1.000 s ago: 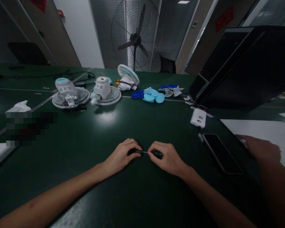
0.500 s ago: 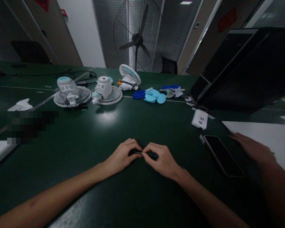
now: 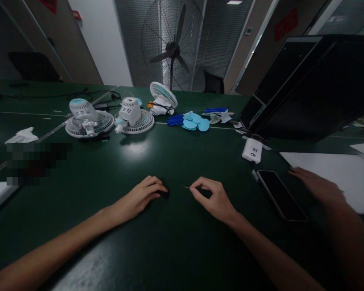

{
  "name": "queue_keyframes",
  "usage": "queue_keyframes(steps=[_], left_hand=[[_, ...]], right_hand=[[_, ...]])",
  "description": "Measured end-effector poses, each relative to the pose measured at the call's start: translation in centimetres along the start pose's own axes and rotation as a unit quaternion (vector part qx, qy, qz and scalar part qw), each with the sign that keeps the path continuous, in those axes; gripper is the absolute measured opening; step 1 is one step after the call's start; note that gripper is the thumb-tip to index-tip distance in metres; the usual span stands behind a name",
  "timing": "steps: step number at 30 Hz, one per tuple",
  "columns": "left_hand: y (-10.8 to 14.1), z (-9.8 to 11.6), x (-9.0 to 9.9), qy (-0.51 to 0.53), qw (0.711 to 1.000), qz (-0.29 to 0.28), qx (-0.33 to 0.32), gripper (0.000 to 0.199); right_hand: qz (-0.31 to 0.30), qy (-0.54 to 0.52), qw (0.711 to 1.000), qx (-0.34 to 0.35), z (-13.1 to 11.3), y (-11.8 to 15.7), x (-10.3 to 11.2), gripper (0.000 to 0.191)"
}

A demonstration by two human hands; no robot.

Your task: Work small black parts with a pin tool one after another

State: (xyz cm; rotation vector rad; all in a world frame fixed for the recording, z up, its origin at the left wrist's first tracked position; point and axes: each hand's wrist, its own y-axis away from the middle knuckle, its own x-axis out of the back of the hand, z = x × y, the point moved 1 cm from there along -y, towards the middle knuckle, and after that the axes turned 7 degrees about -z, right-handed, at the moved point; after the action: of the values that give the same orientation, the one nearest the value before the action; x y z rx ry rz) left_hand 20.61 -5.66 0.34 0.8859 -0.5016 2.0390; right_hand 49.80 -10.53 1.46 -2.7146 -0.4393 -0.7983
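Note:
My right hand (image 3: 214,199) pinches a thin, needle-like metal piece (image 3: 186,186) between thumb and fingertips; its tip points left, above the dark green table. To the left, my left hand (image 3: 144,193) rests low over the tabletop, fingers curled on a small black object (image 3: 164,195). That object's kind is unclear, as the fingers and the dark table hide most of it. A gap separates the two hands. To the right of my right hand lies a black-screened phone (image 3: 280,196).
Small white fans (image 3: 133,115), blue fan blades (image 3: 195,122) and blue gloves (image 3: 175,120) lie farther back. A white power bank (image 3: 252,150) sits beyond the phone. Another person's hand (image 3: 318,184) rests by white paper (image 3: 354,178). A large black panel (image 3: 306,89) stands at right.
My hands, together before, have moved apart, the left one leftward with the black object. The thin metal piece now shows free in my right fingertips. The view has shifted slightly.

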Motion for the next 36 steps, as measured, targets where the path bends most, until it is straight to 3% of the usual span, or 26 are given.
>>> queue_keyframes(steps=[4, 8, 11, 20, 23, 28, 31, 36], left_hand=[[3.0, -6.2, 5.8, -0.047, 0.991, 0.074, 0.097, 0.031], [7.6, -12.9, 11.9, -0.094, 0.959, 0.142, 0.227, 0.050], [10.2, -15.5, 14.4, -0.115, 0.939, 0.164, 0.279, 0.067], [12.3, -15.2, 15.6, -0.072, 0.918, 0.194, 0.339, 0.107], [13.1, -15.0, 15.7, -0.104, 0.903, 0.202, 0.365, 0.100], [13.2, -15.2, 15.4, -0.163, 0.909, 0.208, 0.324, 0.088], [13.3, -15.7, 15.6, -0.175, 0.903, 0.201, 0.336, 0.080], [13.4, -15.5, 15.7, -0.195, 0.880, 0.222, 0.371, 0.052]], right_hand=[[-0.014, 0.000, 1.000, 0.007, 0.0, 0.1, -0.2, 0.011], [-0.021, 0.004, 1.000, 0.010, 0.0, 0.2, -0.2, 0.012], [-0.024, 0.003, 1.000, 0.008, -0.1, 0.2, -0.1, 0.012], [-0.028, 0.014, 1.000, 0.003, -0.3, 0.0, -0.2, 0.013], [-0.033, 0.012, 0.999, 0.005, -0.2, 0.1, -0.2, 0.012], [-0.040, 0.016, 0.999, 0.008, -0.2, 0.1, -0.2, 0.013], [-0.037, 0.024, 0.999, 0.012, -0.3, 0.1, -0.1, 0.013], [-0.038, 0.015, 0.999, 0.012, -0.3, 0.1, -0.2, 0.012]])
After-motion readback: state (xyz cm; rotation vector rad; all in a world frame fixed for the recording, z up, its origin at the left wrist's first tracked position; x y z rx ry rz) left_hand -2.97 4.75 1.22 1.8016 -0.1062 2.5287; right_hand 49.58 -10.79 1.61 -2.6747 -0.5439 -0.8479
